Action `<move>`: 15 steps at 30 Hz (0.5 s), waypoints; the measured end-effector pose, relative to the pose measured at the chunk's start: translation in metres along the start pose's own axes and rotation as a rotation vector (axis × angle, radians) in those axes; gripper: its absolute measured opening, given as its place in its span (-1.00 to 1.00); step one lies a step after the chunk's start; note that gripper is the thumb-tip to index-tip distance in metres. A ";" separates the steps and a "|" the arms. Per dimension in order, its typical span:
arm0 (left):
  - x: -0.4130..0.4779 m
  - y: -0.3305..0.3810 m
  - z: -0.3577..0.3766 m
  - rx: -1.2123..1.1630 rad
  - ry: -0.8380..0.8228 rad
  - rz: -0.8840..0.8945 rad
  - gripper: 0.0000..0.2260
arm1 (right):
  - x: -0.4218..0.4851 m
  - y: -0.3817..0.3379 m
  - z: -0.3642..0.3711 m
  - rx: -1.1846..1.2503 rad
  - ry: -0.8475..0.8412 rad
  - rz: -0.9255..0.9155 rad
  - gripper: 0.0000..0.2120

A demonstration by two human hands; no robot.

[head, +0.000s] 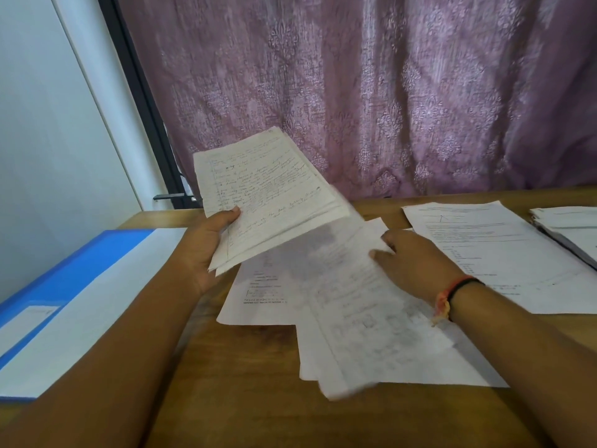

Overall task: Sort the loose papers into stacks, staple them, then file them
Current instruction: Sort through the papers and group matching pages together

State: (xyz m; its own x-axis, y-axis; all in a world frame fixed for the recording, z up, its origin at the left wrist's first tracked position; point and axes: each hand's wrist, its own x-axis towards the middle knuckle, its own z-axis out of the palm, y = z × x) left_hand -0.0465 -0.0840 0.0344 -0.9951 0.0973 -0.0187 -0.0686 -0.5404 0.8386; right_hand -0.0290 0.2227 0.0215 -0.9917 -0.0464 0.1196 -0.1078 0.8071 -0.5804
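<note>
I have a sheaf of handwritten pages [268,195] lifted off the desk [242,399] above its middle, tilted up toward the far edge. The fingers of my left hand [206,250] grip its near left corner, thumb on top and the rest curled underneath. Below it the loose printed papers [355,318] lie fanned and overlapping across the middle of the desk, running down toward the near edge. The top sheet is blurred, so its print is unreadable. My right hand [416,263] rests at the upper right edge of that top sheet with the fingertips touching the paper; I cannot tell whether they pinch it or only press on it. On that wrist sits a black and orange band [452,292]. Farther right a printed sheet [484,247] with a small diagram lies flat, and by the right edge there is another stack [568,227] (only partly in view). A blue folder [64,286] lies along the left edge with a white sheet on it. Behind the far edge hangs a patterned mauve curtain [387,92].
</note>
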 end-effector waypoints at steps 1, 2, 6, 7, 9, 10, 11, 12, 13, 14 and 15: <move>-0.002 -0.001 0.003 0.018 0.001 0.012 -0.44 | 0.003 0.002 -0.001 0.100 0.067 0.009 -0.83; -0.003 -0.002 0.006 0.038 -0.004 0.022 -0.48 | 0.005 0.002 -0.002 0.203 0.119 0.021 -0.82; -0.009 -0.004 0.018 0.166 -0.002 0.030 -0.64 | 0.005 -0.002 -0.009 0.581 0.223 0.064 -0.79; -0.009 -0.005 0.019 0.192 0.003 0.027 -0.67 | 0.003 -0.004 -0.011 0.653 0.217 0.076 -0.79; -0.010 -0.006 0.021 0.227 0.013 0.008 -0.69 | 0.001 -0.006 -0.013 0.774 0.194 0.090 -0.79; -0.011 -0.006 0.023 0.239 0.008 -0.004 -0.69 | 0.000 -0.006 -0.014 0.811 0.182 0.084 -0.79; -0.012 -0.007 0.024 0.248 -0.003 -0.019 -0.69 | 0.000 -0.007 -0.015 0.840 0.174 0.075 -0.79; -0.013 -0.008 0.026 0.252 -0.014 -0.034 -0.70 | 0.000 -0.008 -0.016 0.873 0.168 0.069 -0.79; -0.013 -0.009 0.027 0.257 -0.019 -0.045 -0.72 | -0.001 -0.009 -0.016 0.913 0.159 0.067 -0.79; -0.014 -0.011 0.029 0.272 -0.019 -0.044 -0.73 | -0.002 -0.011 -0.016 0.952 0.147 0.068 -0.79; -0.014 -0.013 0.030 0.299 -0.019 -0.031 -0.73 | -0.003 -0.012 -0.015 0.981 0.133 0.071 -0.80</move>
State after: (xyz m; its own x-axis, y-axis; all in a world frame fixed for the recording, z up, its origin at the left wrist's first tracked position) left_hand -0.0293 -0.0534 0.0402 -0.9912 0.1269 -0.0386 -0.0716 -0.2670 0.9610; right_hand -0.0236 0.2217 0.0404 -0.9886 0.0983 0.1137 -0.1182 -0.0419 -0.9921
